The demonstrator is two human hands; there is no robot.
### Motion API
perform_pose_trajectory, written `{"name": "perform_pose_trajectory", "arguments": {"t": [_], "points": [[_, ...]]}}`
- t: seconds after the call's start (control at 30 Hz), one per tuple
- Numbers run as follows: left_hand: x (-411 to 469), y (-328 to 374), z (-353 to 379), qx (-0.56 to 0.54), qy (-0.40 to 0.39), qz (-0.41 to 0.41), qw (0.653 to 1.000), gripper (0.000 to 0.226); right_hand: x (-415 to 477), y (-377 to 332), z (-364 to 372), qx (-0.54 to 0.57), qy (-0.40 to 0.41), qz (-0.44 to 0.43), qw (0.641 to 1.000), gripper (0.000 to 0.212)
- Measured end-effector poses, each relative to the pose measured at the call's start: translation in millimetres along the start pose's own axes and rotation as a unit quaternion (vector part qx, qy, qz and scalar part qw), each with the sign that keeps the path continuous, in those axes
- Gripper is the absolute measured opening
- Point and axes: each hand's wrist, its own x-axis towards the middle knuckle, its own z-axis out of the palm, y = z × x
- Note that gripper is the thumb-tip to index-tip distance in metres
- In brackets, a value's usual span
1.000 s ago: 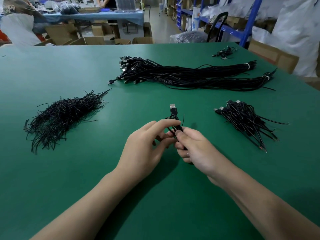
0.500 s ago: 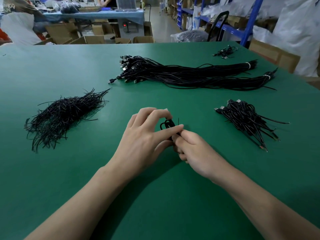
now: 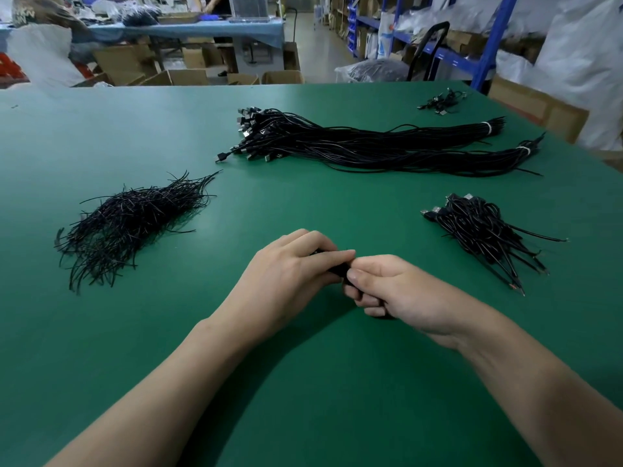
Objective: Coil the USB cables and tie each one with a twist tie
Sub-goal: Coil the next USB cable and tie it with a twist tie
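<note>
On the left part of the green table [image 3: 101,348] lies a loose pile of thin black twist ties [image 3: 131,227], well apart from the hands.

Near the middle, the left hand [image 3: 290,274] is low over the table with the back turned up. Its fingers are bent down over a small black cable [image 3: 338,273], and one of them reaches to the right until it touches the right hand. The cable is between the two hands and almost fully covered by them; only a short dark part shows in the gap. Whether a tie is already around it cannot be told.

Behind the hands, a long bundle of black cables [image 3: 354,146] stretches across the table. Its plugs are at the left end, and two white bands hold its tails at the right end.

The right hand [image 3: 401,291] is just beside the left one and touches it. Its fingers are curled tightly around the cable, and the thumb presses on top at the point where the hands meet.

Further right lies a heap of short coiled cables [image 3: 482,230], with plugs pointing left and bare ends pointing to the near right. At the far right edge of the table is a small group of cables [image 3: 441,101], too small to see in detail.
</note>
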Motion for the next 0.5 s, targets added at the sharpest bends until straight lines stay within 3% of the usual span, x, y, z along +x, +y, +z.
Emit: {"name": "perform_pose_trajectory", "arguments": {"t": [0.2, 0.5], "points": [[-2.3, -4.3, 1.6, -0.027, -0.007, -0.005, 1.000, 0.022, 1.1, 2.5, -1.6, 0.033, 0.032, 0.027, 0.999, 0.010], [-1.4, -7.8, 3.3, -0.008, 0.013, 0.022, 1.000, 0.020, 1.3, 1.7, -4.1, -0.130, 0.018, 0.028, 0.991, 0.026]]}}
